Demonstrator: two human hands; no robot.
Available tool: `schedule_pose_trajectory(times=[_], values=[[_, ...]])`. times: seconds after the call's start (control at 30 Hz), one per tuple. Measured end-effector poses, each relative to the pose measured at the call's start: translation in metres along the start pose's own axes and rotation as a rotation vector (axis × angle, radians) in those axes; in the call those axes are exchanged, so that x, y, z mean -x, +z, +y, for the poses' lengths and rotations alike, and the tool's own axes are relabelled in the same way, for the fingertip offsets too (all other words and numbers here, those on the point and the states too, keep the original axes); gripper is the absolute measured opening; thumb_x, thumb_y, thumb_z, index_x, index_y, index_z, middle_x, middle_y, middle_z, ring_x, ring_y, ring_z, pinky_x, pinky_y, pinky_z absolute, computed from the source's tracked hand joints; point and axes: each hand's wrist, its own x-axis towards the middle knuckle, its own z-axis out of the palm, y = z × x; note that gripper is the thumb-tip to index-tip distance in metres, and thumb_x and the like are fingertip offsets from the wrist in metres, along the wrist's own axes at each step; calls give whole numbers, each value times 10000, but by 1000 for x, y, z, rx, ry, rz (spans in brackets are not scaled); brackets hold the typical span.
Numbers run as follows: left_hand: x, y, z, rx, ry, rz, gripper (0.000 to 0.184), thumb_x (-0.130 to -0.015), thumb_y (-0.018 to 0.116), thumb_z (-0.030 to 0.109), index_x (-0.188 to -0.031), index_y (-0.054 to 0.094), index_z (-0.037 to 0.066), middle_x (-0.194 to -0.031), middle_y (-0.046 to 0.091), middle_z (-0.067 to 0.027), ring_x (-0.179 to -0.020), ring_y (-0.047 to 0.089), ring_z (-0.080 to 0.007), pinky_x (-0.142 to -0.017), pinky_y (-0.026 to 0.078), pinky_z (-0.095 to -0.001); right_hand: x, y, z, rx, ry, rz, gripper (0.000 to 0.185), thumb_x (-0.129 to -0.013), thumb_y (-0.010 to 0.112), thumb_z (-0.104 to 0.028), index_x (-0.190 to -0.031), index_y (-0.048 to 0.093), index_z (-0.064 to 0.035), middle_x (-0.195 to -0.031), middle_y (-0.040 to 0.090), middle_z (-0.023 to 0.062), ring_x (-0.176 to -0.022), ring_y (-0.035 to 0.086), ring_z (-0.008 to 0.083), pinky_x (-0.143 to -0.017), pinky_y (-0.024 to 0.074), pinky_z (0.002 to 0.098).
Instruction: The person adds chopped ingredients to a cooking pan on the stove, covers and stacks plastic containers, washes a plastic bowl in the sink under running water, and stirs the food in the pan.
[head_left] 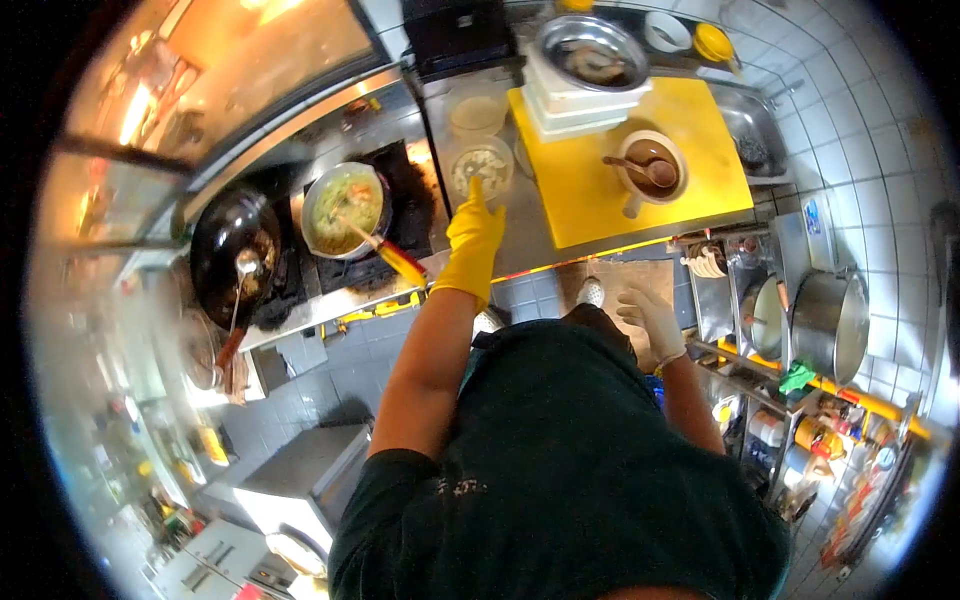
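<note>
My left hand [476, 235], in a yellow rubber glove, reaches to a clear round tub [497, 182] on the steel counter. Its forefinger stretches out over the tub's near edge, and the thumb stands apart; I cannot tell whether the fingertip touches. Pale pieces [480, 160] lie inside the tub. Behind it stands a second clear tub [478, 112] with pale contents. My right hand [652, 318], in a whitish thin glove, hangs by my side below the counter's edge. Its fingers are spread and hold nothing.
Left on the stove are a pot [346, 250] of greenish food with a utensil in it and a dark wok [215, 215] with a ladle. A yellow board [575, 220] carries a brown bowl [680, 160] with a wooden spoon and stacked white containers [570, 115] under a metal bowl [545, 45].
</note>
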Motion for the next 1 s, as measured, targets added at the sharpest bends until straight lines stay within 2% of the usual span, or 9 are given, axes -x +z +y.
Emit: schedule_pose_trajectory(times=[0.07,0.1,0.17,0.37,0.53,0.67,0.77,0.9,1.0], values=[[-53,63,-43,-41,115,233,779,-880,708,538,-1544,472,207,-1245,700,-245,-1091,697,-440,-935,561,-539,8,-24,-3,-26,-30,15,508,-1041,614,-317,-1456,555,-32,-1203,716,120,-1010,717,227,-889,563,327],[-68,73,-55,64,203,316,620,-867,691,547,-1325,683,130,-1183,723,-244,-1041,704,-442,-926,564,-524,10,-33,-14,-23,-54,9,507,-1041,613,-318,-1454,558,-28,-1200,719,119,-1013,717,225,-886,565,325],[-66,64,-42,62,330,360,452,-889,670,475,-938,786,41,-958,749,-247,-891,712,-435,-810,548,-540,3,-68,-19,-3,-91,-2,519,-1032,630,-333,-1442,570,-20,-1205,721,123,-1020,719,226,-894,569,336],[5,76,-32,77,189,438,401,-874,780,380,-949,754,-13,-911,726,-261,-843,698,-445,-769,537,-498,-20,-165,-56,123,-49,48,540,-1034,635,-383,-1418,592,-6,-1216,719,135,-1039,720,230,-923,570,349],[97,63,5,200,4,283,296,-866,855,209,-957,720,-39,-877,721,-122,-793,657,-200,-763,546,-347,-56,-229,-54,99,-184,74,481,-1060,604,-370,-1470,608,-118,-1145,708,52,-971,682,159,-874,568,330],[158,49,41,214,133,232,225,-859,855,130,-962,714,-11,-935,723,-106,-859,664,-174,-795,553,-323,-74,-253,-72,123,-224,65,492,-1061,607,-366,-1461,604,-79,-1151,712,66,-993,690,174,-890,568,330],[179,30,85,394,144,138,235,-833,872,114,-969,713,6,-967,718,-121,-896,687,-224,-824,557,-348,-70,-246,-108,3,-193,36,510,-1059,611,-371,-1457,596,-52,-1187,713,92,-1027,696,188,-901,569,329],[172,0,181,262,585,219,262,-777,891,99,-951,714,14,-1082,727,-209,-1001,703,-379,-892,554,-418,-79,-232,-123,-124,-191,26,523,-1065,595,-392,-1463,587,-52,-1260,700,127,-1095,686,205,-944,553,328],[140,-5,227,72,669,85,264,-781,873,116,-976,721,24,-1121,730,-233,-1091,686,-406,-974,534,-417,-85,-222,-135,-305,-243,-23,568,-1096,513,-424,-1517,508,-44,-1403,612,127,-1240,613,232,-1029,528,379]])
